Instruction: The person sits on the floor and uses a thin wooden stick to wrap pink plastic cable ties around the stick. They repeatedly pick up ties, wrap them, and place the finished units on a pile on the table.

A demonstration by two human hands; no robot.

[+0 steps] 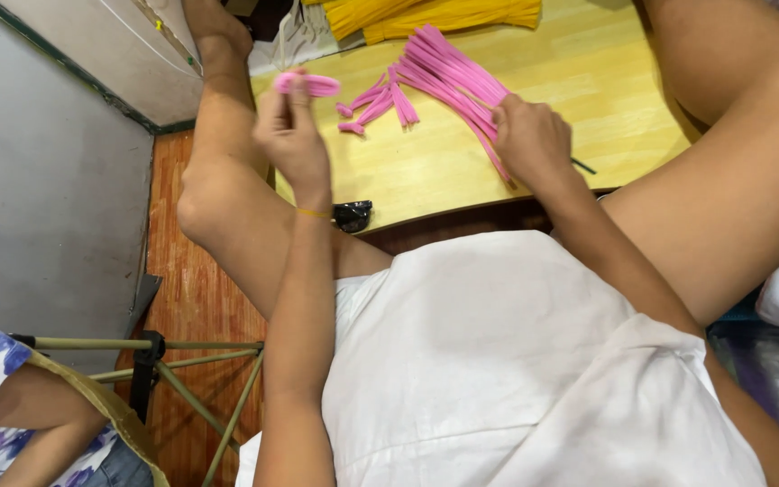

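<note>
Here, a short folded pink piece [308, 85] is pinched between the fingertips of the left hand [292, 135], held up in the upper left of the frame, above the near-left edge of the wooden table [426, 171]. Its long axis is seen running roughly left to right, sticking out to the right of the fingertips.

The right hand [532, 140] is laid on the near end of the pink strips [448, 77], at the upper centre; its fingers are curled down onto them, though whether one strip is actually gripped cannot be told. The strips are fanned in a bundle whose long axis runs from the upper left down to the lower right, ending under that hand.

Between the two hands, a few folded pink pieces [379, 101] are scattered on the table, nearer to the left hand. Bare wood is left open below them, toward the near edge, where a small black object [352, 215] is seen. A yellow bundle [435, 15] is lying at the far edge, well apart from both hands. Bare legs flank the table on both sides.
</note>
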